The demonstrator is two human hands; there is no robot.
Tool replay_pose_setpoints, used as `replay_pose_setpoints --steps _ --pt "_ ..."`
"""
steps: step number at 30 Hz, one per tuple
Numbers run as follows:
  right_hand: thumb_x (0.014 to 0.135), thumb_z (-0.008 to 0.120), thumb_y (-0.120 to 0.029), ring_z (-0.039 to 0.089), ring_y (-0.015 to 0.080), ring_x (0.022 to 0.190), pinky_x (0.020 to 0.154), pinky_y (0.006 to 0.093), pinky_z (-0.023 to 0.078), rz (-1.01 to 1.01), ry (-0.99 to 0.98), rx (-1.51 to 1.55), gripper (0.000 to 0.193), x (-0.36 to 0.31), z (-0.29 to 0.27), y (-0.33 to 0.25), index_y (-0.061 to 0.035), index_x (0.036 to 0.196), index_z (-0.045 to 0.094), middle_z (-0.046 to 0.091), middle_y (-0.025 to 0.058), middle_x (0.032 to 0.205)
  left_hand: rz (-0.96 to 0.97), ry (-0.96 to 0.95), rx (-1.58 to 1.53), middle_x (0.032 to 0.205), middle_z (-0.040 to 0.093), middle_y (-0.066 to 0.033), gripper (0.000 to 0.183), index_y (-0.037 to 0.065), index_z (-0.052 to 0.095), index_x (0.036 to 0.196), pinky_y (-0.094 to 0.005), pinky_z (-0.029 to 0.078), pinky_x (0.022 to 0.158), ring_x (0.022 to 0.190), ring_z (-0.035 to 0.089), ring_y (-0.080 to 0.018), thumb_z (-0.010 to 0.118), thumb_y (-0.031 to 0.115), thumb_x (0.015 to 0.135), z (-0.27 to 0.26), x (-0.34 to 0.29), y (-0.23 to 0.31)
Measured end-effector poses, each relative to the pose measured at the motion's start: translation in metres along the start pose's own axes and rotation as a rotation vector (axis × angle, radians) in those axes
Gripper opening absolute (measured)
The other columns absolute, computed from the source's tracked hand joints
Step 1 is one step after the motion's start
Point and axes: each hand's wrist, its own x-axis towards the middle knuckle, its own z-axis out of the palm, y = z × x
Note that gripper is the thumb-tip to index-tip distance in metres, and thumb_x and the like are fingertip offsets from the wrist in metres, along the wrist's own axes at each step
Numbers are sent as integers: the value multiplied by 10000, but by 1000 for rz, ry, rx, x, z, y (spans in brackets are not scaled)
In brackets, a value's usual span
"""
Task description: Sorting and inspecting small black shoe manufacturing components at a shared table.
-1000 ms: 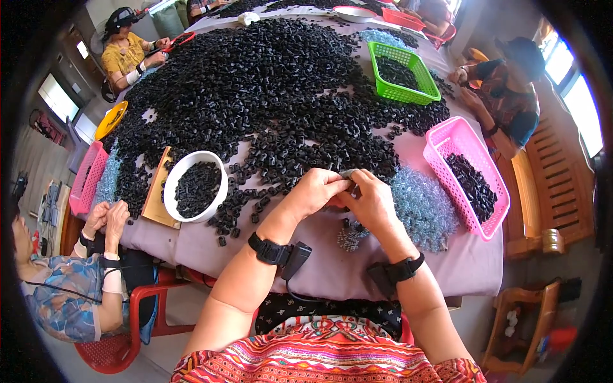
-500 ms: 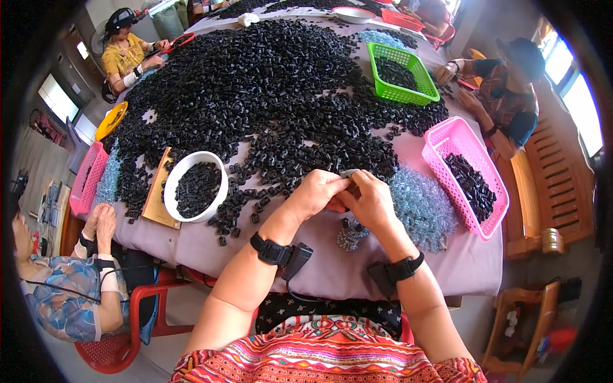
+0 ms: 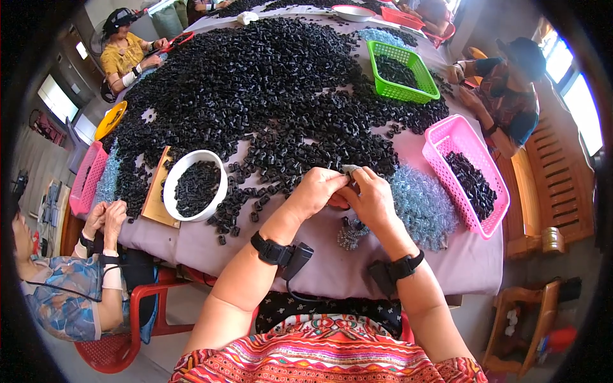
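Two pink baskets (image 3: 454, 135), one green basket (image 3: 408, 94) (plus one yellow dish (image 3: 104, 129)).

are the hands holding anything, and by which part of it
Cannot be told: the left hand and right hand meet, hiding anything pinched between them.

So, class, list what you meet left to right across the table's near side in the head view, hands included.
Left pink basket, wooden board, white bowl, left hand, right hand, larger bluish clear pile, right pink basket.
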Motion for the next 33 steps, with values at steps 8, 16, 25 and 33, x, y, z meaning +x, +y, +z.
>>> replay_pose_setpoints --steps 8,16,25,33 --pt "781 723 -182 630 382 763 647 449 510 132 -45 79 266 3 -2 -7 -28 957 595 600 152 852 -14 22 8 789 700 -70 289 -9 715 968 -239 548 588 641 665 -128 561 235 973 -1 0 0" --pt "777 718 -174 634 381 754 654 447 516 71 -59 22 237 1 -1 -3 -26 923 606 601 150 819 43 57 125 742 685 -50 264 -9 725 944 -247 535 567 621 644 -106 574 207 965 -1 3 -6" --pt "785 758 -174 653 245 703 638 367 520 268 31 255 281 5 -2 0 -17 1004 677 647 131 821 190 151 274 784 694 -59 311 -15 700 936 -234 533 600 673 654 -110 562 258 992 -5 2 6" --pt "927 657 -100 591 87 555 434 197 421 315 965 912 403 2 -83 82 -24 1303 534 673 85 892 336 526 857 735 649 -37 263 25 686 1019 -261 486 590 616 590 -102 757 190 826 -37 3 4"
